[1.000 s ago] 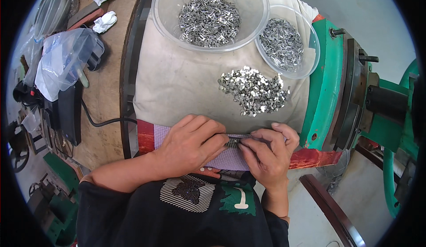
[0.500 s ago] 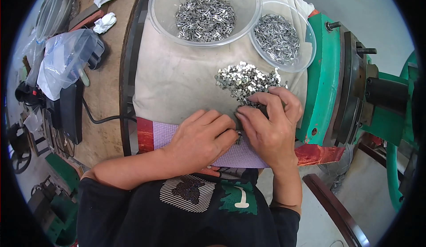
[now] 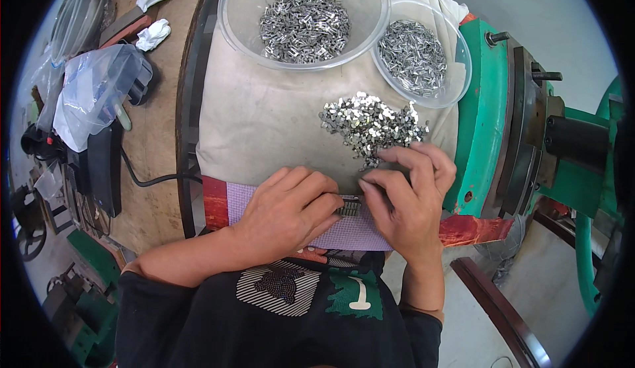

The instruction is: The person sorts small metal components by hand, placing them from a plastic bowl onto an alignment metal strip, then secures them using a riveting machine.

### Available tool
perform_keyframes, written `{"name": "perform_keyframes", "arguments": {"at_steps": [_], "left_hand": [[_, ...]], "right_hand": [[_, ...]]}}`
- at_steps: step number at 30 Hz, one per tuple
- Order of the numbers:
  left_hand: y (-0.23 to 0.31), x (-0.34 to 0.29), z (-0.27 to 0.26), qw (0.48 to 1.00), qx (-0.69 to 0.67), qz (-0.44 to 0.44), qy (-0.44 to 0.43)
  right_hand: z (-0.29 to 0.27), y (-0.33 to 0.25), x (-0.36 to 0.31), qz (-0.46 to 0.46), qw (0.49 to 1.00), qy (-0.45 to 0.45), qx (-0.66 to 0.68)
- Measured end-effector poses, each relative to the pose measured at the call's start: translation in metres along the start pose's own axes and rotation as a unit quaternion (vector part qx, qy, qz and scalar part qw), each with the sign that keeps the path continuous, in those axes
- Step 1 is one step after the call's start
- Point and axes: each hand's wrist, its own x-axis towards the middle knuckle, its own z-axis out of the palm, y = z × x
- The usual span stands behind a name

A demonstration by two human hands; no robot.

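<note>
My left hand [image 3: 288,203] rests on the purple woven mat [image 3: 271,232] at the near edge, fingers curled and closed on a small dark slotted holder [image 3: 350,208]. The holder's right end shows past my fingertips, with a row of small parts or slots in it; the rest is hidden by the hand. My right hand [image 3: 413,199] is beside the near edge of a loose pile of small shiny metal pieces [image 3: 374,120]. Its thumb and index finger are pinched together just above and right of the holder. Whatever they hold is too small to make out.
A large clear tub [image 3: 228,21] and a smaller clear tub [image 3: 466,70] hold many small metal parts on the beige cloth [image 3: 258,117]. A green machine [image 3: 476,123] borders the right. Plastic bags [image 3: 99,83] and a black cable [image 3: 149,181] lie on the wooden table at left.
My left hand has shifted slightly left and down, so more of the slotted holder shows. My right hand has drawn back a little from the pile, down and to the right.
</note>
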Motion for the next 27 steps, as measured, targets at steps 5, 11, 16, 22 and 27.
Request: {"name": "perform_keyframes", "arguments": {"at_steps": [5, 11, 16, 22, 27], "left_hand": [[-0.001, -0.001, 0.0, 1.0, 0.003, 0.002, 0.001], [-0.001, -0.004, -0.004, 0.999, 0.049, 0.007, -0.012], [-0.002, -0.012, -0.007, 0.998, 0.058, 0.016, -0.034], [-0.004, -0.018, -0.006, 0.999, 0.043, 0.008, -0.004], [-0.001, -0.012, -0.007, 0.999, 0.018, 0.025, -0.011]], "right_hand": [[-0.004, -0.012, -0.023, 0.026, 0.998, -0.003, 0.053], [0.001, -0.011, -0.036, 0.043, 0.997, -0.014, 0.06], [0.0, -0.005, -0.033, 0.047, 0.998, -0.004, 0.032], [0.004, -0.011, -0.033, 0.025, 1.0, -0.006, 0.007], [0.001, -0.012, -0.033, 0.038, 0.999, 0.005, 0.027]]}}
